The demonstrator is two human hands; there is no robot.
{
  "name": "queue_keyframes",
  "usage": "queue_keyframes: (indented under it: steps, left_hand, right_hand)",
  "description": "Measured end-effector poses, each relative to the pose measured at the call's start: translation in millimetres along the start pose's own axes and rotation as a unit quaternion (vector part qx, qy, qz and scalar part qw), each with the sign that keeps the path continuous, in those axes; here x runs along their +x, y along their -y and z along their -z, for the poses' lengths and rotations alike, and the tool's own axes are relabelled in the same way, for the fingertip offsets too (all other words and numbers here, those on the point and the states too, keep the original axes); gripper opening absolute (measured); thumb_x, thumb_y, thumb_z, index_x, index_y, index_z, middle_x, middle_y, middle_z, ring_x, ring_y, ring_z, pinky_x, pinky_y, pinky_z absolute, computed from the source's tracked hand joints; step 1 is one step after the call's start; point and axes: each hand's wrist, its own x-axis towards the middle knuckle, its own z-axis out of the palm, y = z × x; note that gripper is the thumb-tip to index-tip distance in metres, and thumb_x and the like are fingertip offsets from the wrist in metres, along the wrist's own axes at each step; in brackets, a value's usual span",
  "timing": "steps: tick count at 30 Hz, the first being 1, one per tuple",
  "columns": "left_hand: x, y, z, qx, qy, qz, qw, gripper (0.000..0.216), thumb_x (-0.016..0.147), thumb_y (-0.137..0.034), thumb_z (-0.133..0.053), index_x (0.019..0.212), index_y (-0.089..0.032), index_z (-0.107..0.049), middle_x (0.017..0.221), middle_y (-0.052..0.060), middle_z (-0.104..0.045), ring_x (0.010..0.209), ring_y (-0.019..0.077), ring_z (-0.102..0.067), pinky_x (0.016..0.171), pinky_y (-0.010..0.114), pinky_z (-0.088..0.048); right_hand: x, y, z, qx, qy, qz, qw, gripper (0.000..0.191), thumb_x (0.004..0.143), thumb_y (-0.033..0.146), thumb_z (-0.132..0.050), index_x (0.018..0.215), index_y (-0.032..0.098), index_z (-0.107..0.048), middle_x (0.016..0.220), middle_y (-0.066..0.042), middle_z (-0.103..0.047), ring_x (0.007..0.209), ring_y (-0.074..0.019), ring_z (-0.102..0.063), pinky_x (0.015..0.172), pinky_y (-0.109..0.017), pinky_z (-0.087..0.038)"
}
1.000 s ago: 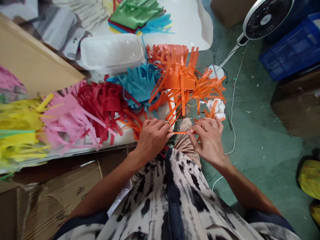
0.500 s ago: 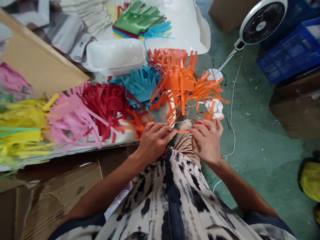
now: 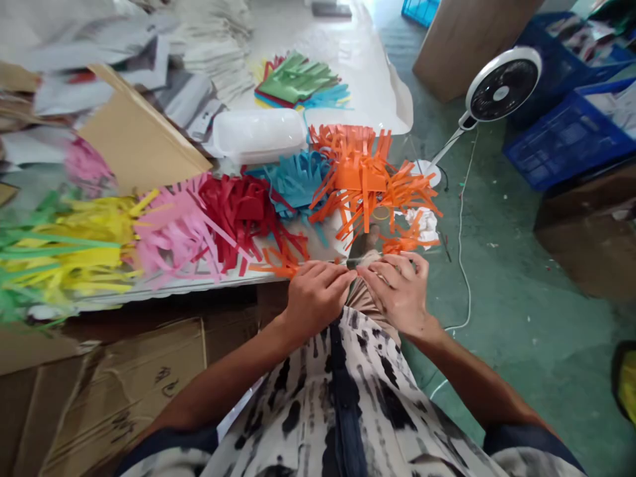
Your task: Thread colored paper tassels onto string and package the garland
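Note:
In front of my waist, my left hand (image 3: 318, 291) and my right hand (image 3: 397, 291) pinch an orange paper tassel, their fingertips nearly meeting. Its cut strips fan out past the left fingers as an orange fringe (image 3: 281, 258) and past the right ones as another orange fringe (image 3: 405, 240). The part between is hidden by my fingers. A thin pale line, perhaps string, runs just above the fingertips. Beyond my hands, at the table corner, lies a pile of orange fringed paper (image 3: 365, 175) with a yellow rubber band (image 3: 381, 212) by its lower edge.
Along the table are fringed piles in blue (image 3: 293, 182), dark red (image 3: 238, 209), pink (image 3: 173, 228) and yellow (image 3: 84, 238). Behind them stand a white plastic tub (image 3: 261, 132) and a cardboard sheet (image 3: 144, 136). A fan (image 3: 501, 93) and blue crate (image 3: 571, 136) stand at right.
My hands have come closer together, and the orange strip that stretched between them is now covered. The view has shifted, showing more of the table's far side.

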Motion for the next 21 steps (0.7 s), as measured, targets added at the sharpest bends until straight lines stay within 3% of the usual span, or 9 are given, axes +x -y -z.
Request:
queue_keyframes:
  steps: [2,3,5,8,11,13,16,19,21]
  left_hand:
    - [9.1,-5.6,10.5,-0.134,0.024,0.123,0.983,0.019,0.099,-0.027,-0.064,0.109,-0.022,-0.079,0.101,0.005,-0.083,0.09,0.0209,-0.074,0.083,0.035,-0.051]
    - [15.0,-7.4,16.8,-0.218,0.043,0.184,0.957,0.022,0.1,-0.033,-0.063,0.109,-0.022,-0.08,0.098,0.005,-0.082,0.086,0.0201,-0.074,0.079,0.032,-0.051]
    - [27.0,-8.6,29.6,-0.385,0.103,0.28,0.874,0.033,0.1,-0.045,-0.062,0.104,-0.019,-0.081,0.093,0.005,-0.082,0.08,0.018,-0.072,0.07,0.028,-0.051]
    - [39.5,-6.8,43.9,-0.558,0.171,0.344,0.735,0.037,0.091,-0.051,-0.073,0.085,-0.016,-0.081,0.08,0.005,-0.078,0.069,0.0135,-0.068,0.064,0.023,-0.049]
    - [42.5,-5.3,48.2,-0.633,0.169,0.374,0.656,0.032,0.08,-0.046,-0.086,0.079,-0.015,-0.079,0.075,0.003,-0.075,0.064,0.0101,-0.065,0.064,0.021,-0.05]
    - [41.9,-5.9,47.3,-0.651,0.155,0.384,0.637,0.03,0.075,-0.042,-0.091,0.079,-0.015,-0.079,0.074,0.003,-0.074,0.065,0.0103,-0.065,0.066,0.021,-0.052]
    - [42.8,-7.8,45.7,-0.654,0.135,0.382,0.639,0.029,0.071,-0.039,-0.093,0.078,-0.015,-0.079,0.073,0.004,-0.075,0.066,0.0119,-0.067,0.067,0.023,-0.053]
    - [50.6,-8.6,46.6,-0.639,0.111,0.367,0.667,0.029,0.07,-0.04,-0.094,0.078,-0.016,-0.079,0.072,0.005,-0.075,0.066,0.0131,-0.067,0.067,0.024,-0.054]
    - [60.4,-8.0,49.2,-0.609,0.084,0.344,0.71,0.03,0.07,-0.042,-0.093,0.077,-0.016,-0.079,0.073,0.004,-0.074,0.067,0.0134,-0.066,0.066,0.025,-0.053]
  right_hand:
    - [7.4,-3.9,10.3,-0.004,-0.021,0.009,1.0,0.019,0.099,0.021,-0.069,0.116,0.031,-0.071,0.101,0.004,-0.079,0.107,-0.0192,-0.065,0.106,-0.045,-0.037]
    - [12.0,-5.5,15.4,-0.004,-0.034,0.017,0.999,0.022,0.098,0.02,-0.071,0.117,0.032,-0.071,0.101,0.004,-0.079,0.106,-0.0189,-0.065,0.105,-0.045,-0.037]
    - [22.2,-7.7,24.6,-0.007,-0.07,0.041,0.997,0.026,0.095,0.019,-0.074,0.117,0.033,-0.072,0.1,0.005,-0.079,0.104,-0.0182,-0.067,0.106,-0.045,-0.038]
    - [35.8,-9.9,33.8,-0.02,-0.116,0.076,0.99,0.032,0.093,0.018,-0.077,0.118,0.037,-0.073,0.096,0.008,-0.079,0.1,-0.0169,-0.067,0.108,-0.045,-0.038]
    - [43.4,-12.7,39.0,-0.029,-0.126,0.091,0.987,0.04,0.093,0.019,-0.077,0.125,0.041,-0.071,0.095,0.009,-0.079,0.099,-0.0162,-0.067,0.109,-0.045,-0.036]
    - [45.8,-14.9,42.0,-0.028,-0.109,0.089,0.99,0.042,0.095,0.019,-0.075,0.129,0.043,-0.069,0.096,0.009,-0.079,0.1,-0.0162,-0.067,0.107,-0.044,-0.035]
    - [51.8,-16.8,47.8,-0.016,-0.061,0.047,0.997,0.033,0.098,0.021,-0.07,0.124,0.042,-0.072,0.101,0.007,-0.081,0.102,-0.0185,-0.068,0.1,-0.044,-0.035]
    - [67.0,-14.4,53.6,0.067,-0.033,-0.034,0.997,0.015,0.098,0.026,-0.069,0.106,0.035,-0.079,0.095,0.003,-0.081,0.099,-0.0214,-0.069,0.093,-0.043,-0.039]
    - [82.4,-10.8,56.0,0.18,-0.023,-0.099,0.978,0.013,0.098,0.029,-0.069,0.091,0.031,-0.08,0.085,0.002,-0.079,0.091,-0.0208,-0.069,0.088,-0.041,-0.045]
